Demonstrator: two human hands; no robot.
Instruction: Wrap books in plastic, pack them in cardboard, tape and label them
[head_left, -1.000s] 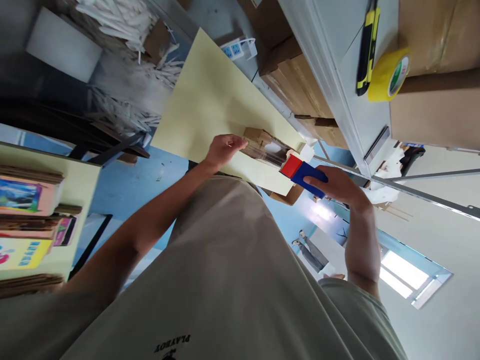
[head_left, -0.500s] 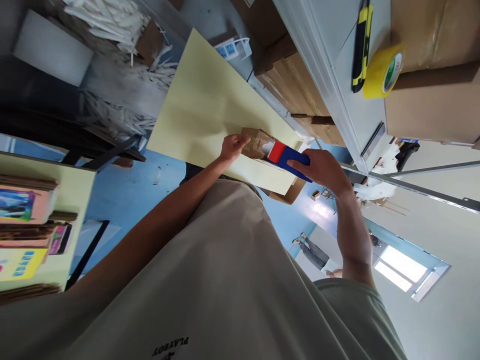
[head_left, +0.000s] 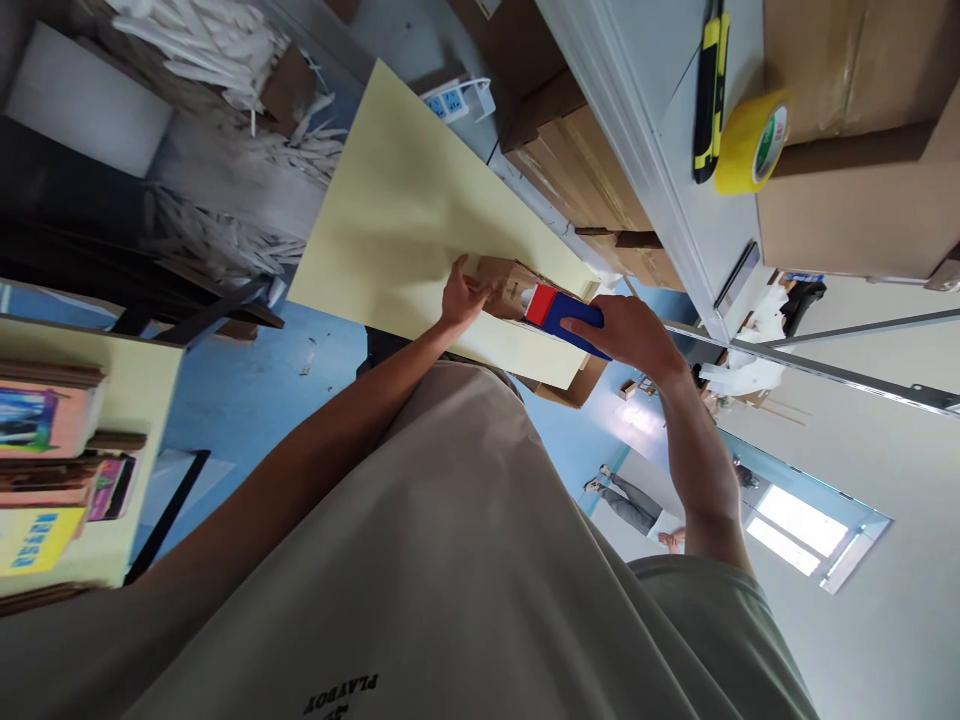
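On the pale yellow board (head_left: 375, 220) lies a small brown cardboard box (head_left: 499, 285), its near-right end toward my right hand. My left hand (head_left: 459, 300) is at the box's left end, fingers apart, with the fingertips by the cardboard. With thumb on top, my right hand (head_left: 637, 335) grips a flat blue box-like thing with a red band (head_left: 574, 320). Its white end meets the opening of the cardboard box; how far it goes in I cannot tell.
A yellow tape roll (head_left: 752, 142) and a yellow-black utility knife (head_left: 711, 95) lie on the shelf at upper right. Larger cartons (head_left: 581, 165) stand behind the board. A power strip (head_left: 454, 102) sits at its far edge. Stacked boxes (head_left: 45, 420) are at left. A person (head_left: 637, 505) stands farther off.
My left hand's fingers have spread from a pinch at the box end. My right hand and the blue-red thing have shifted slightly left toward the box.
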